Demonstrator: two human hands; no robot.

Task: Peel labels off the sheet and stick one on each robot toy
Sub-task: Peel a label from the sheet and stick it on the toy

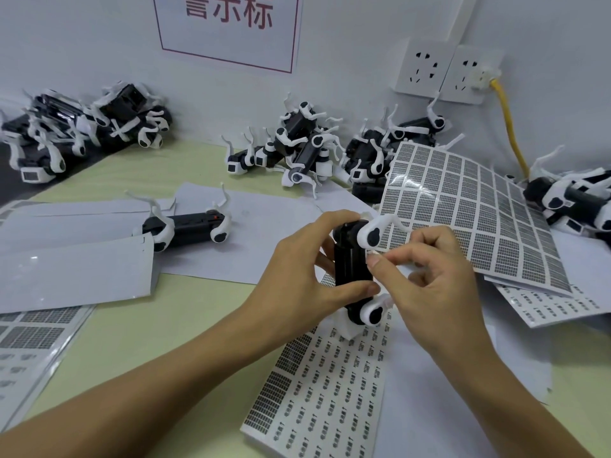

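hands [297, 269]: 2 | wall sockets [420, 67]: 2 | loose robot toy [185, 228] at 9 o'clock: 1 | toy heaps [297, 143]: 4

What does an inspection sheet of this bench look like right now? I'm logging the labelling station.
Surface: pale green table, mostly papered over.
Job's things: robot toy held upright; label sheet propped at right; flat label sheet near the arms; lone toy lying at left.
Clutter: toy piles along the wall; blank backing sheets.
Grippers: left hand grips the toy; right hand fingers pinch at its side.
Cables: yellow cable from wall socket.
Surroundings: white wall, red-lettered sign.
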